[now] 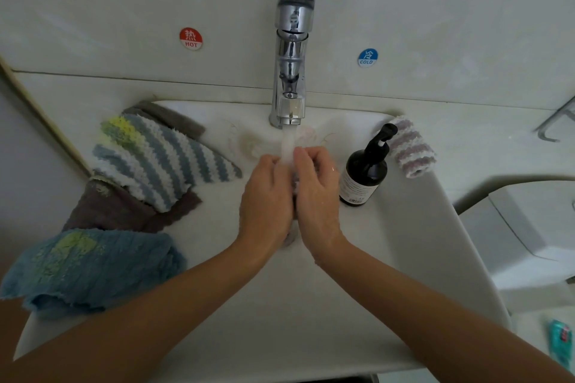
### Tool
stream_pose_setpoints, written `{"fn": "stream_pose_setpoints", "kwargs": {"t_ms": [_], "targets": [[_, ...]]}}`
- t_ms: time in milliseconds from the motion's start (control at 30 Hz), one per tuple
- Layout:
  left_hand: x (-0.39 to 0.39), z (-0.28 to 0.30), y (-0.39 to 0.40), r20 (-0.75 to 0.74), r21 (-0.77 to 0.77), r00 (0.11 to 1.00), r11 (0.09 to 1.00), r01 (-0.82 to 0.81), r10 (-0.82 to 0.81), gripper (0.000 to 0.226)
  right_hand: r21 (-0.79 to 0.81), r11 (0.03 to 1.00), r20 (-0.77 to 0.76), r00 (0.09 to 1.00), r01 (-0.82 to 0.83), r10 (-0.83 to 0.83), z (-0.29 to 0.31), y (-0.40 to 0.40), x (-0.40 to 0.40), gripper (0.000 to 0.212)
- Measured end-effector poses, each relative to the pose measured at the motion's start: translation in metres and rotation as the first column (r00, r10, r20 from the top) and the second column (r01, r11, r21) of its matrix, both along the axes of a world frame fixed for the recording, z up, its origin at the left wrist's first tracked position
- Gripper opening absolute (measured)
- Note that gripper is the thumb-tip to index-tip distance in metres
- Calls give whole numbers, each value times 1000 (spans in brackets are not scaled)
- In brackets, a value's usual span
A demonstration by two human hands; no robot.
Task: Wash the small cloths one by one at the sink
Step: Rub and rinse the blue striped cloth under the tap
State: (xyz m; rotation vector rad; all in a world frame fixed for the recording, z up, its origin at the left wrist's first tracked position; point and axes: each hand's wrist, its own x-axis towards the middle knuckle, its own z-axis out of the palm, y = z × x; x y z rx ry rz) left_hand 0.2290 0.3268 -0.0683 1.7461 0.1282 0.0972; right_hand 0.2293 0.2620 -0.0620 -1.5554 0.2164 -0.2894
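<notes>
Just one head cam, looking steeply down and forward at the sink [404, 258], sitting pretty close; faucet [291, 71] showing upper centre, forearms coming in from the bottom.

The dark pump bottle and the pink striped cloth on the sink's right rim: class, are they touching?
Cannot tell. In the head view the bottle's pump head overlaps the cloth's left edge, but that may be one standing in front of the other.

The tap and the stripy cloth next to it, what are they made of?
The tap looks like shiny chrome-plated metal: it mirrors the light. The stripy cloth looks like soft, fluffy fabric, maybe microfibre: its stripes are fuzzy and bumpy.
</notes>
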Motion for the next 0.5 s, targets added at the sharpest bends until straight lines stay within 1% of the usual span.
{"fn": "stream_pose_setpoints", "kwargs": {"t_ms": [67, 167, 233, 333, 433, 500], "targets": [[-2, 0, -1, -5, 10, 1000, 1000, -1, 1, 35, 2, 1000, -40, 999, 26, -25, 0, 1, 2, 33], [-2, -1, -1, 39, 57, 999, 998, 4, -6, 40, 9, 999, -84, 996, 39, -38, 1, 3, 3, 44], [-2, -1, -1, 62, 68, 997, 997, -39, 34, 40, 28, 999, -92, 996, 19, -16, 2, 3, 3, 44], [0, -1, -3, 97, 76, 993, 994, -78, 70, 42, -20, 1000, -118, 993, 4, -6, 3, 0, 5, 46], [-1, 2, -4, 117, 89, 991, 993, -82, 72, 40, -19, 1000, -173, 985, -25, 22, 6, -1, 6, 43], [-2, 3, -4, 112, 59, 992, 996, -71, 64, 37, -53, 997, -197, 980, -48, 36, 7, -2, 5, 43]]}}
